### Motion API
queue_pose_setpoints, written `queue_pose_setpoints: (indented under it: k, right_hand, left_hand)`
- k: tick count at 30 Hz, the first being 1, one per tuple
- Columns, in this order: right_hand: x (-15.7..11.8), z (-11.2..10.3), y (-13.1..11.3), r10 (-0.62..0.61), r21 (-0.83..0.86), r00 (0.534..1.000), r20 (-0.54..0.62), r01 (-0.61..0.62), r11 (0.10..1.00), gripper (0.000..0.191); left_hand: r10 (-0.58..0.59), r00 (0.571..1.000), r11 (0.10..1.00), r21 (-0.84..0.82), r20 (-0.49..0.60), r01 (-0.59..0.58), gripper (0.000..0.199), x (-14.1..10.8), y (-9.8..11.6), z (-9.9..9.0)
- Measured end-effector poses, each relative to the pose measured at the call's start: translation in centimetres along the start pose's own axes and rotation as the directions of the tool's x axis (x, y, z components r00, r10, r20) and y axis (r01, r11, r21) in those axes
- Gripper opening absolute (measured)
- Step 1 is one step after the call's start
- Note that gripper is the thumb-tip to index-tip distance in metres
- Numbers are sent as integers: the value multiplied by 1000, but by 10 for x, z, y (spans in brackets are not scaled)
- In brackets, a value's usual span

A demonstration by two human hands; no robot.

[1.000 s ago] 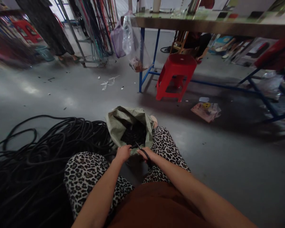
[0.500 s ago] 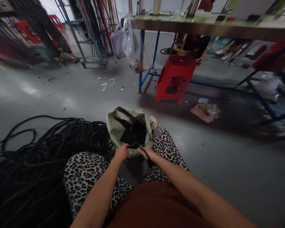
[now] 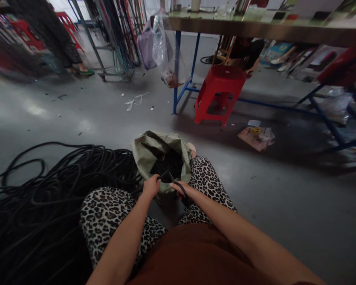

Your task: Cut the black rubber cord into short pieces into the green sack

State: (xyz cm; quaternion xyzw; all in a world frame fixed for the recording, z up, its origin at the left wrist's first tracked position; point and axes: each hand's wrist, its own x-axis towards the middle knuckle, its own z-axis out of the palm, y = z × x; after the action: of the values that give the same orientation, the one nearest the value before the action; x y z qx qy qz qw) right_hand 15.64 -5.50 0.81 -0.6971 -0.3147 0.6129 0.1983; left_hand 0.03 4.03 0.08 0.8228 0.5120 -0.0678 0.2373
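My left hand [image 3: 151,187] is closed on a black cord [image 3: 162,176], whose short end sticks out toward the right. In my right hand [image 3: 181,189] is a pair of scissors [image 3: 182,190] with black handles; the blades point up and left, close to the cord's end. Both hands are over the near rim of a pale green woven sack [image 3: 144,152], which stands between my legs. Dark pieces [image 3: 169,163] lie inside the sack, too dim to tell apart. Left of it, a big heap of black cord [image 3: 86,170] lies in loose loops on the floor.
A red plastic stool [image 3: 221,93] stands under a table [image 3: 240,25] with blue legs. Plastic bags [image 3: 161,47] hang from the table's corner. A wheeled rack [image 3: 106,75] holds coloured cords. A person [image 3: 59,35] stands at the far left. A flat packet [image 3: 256,137] lies on the floor.
The scissors have tilted, with their blades now pointing more upward. Both hands are slightly higher in view. The person at the far left has shifted a little to the left.
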Motion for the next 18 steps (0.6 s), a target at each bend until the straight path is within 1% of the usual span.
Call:
queue_pose_setpoints:
  k: [3,6,11,18]
  right_hand:
    - [-2,1,-1,2,-21,1000,28,-1,1000,32]
    - [-2,3,-2,0,-47,1000,29,1,999,32]
    - [0,5,-2,-24,-82,999,43,28,996,34]
    - [8,6,4,-21,-92,1000,22,23,996,36]
  left_hand:
    - [10,1000,1000,8,-7,-10,31,0,1,0]
    - [31,1000,999,16,-5,-31,30,-2,4,-1]
    - [91,996,995,28,1,-91,29,-5,8,-3]
    - [141,990,990,13,-6,-141,30,-6,10,-3]
